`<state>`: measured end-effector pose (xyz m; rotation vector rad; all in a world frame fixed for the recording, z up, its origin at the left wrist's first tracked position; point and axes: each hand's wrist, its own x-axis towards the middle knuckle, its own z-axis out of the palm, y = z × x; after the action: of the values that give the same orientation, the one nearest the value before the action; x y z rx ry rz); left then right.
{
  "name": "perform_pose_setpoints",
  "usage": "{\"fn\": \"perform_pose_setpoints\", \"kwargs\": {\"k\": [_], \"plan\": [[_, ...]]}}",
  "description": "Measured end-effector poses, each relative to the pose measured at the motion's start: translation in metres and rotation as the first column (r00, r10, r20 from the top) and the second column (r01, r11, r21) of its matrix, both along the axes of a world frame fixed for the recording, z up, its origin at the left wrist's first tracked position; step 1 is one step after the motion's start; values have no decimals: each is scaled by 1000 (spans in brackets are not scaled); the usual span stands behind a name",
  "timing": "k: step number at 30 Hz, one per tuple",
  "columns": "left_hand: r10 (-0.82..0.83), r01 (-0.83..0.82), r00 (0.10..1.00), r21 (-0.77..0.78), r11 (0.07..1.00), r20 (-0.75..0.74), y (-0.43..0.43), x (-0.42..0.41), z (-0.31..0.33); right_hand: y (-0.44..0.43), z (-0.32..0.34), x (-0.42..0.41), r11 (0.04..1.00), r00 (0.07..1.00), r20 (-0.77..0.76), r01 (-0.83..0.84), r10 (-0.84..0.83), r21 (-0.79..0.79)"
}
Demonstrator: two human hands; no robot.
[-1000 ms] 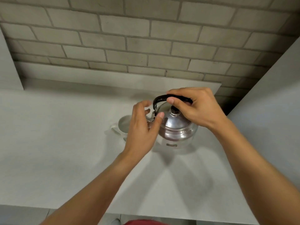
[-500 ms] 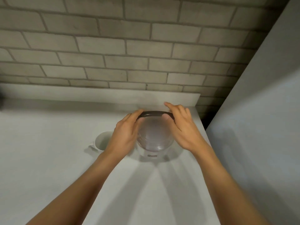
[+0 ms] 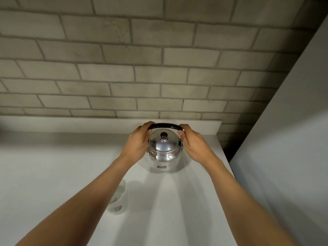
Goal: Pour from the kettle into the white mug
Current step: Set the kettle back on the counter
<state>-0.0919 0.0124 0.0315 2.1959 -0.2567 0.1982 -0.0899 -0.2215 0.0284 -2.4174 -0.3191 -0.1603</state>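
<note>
Two hands on the kettle (image 3: 164, 148): left hand (image 3: 137, 143) and right hand (image 3: 192, 145), each grip closed on an end of the black handle (image 3: 165, 125). Kettle sits on the counter (image 3: 53, 174); the white mug (image 3: 119, 201) is nearer than it, half hidden by the left forearm. Risks, I'd guess: slick polished steel, loose-looking domed lid, elbow clipping the mug.

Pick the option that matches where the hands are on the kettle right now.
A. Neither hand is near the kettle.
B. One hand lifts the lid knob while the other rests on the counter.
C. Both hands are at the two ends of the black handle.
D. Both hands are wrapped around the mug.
C: the left hand and right hand each meet one end of the handle above the kettle.
</note>
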Motion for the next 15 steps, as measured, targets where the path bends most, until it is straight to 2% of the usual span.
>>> {"fn": "perform_pose_setpoints", "kwargs": {"k": [8, 15], "plan": [[-48, 47, 985, -11, 999, -164, -7, 95, -34, -1, -32, 76, 981, 987, -91, 121, -136, -149], [-45, 48, 986, 12, 999, -158, 0, 111, -57, 4, -42, 87, 987, 987, -119, 92, -107, -129]]}}
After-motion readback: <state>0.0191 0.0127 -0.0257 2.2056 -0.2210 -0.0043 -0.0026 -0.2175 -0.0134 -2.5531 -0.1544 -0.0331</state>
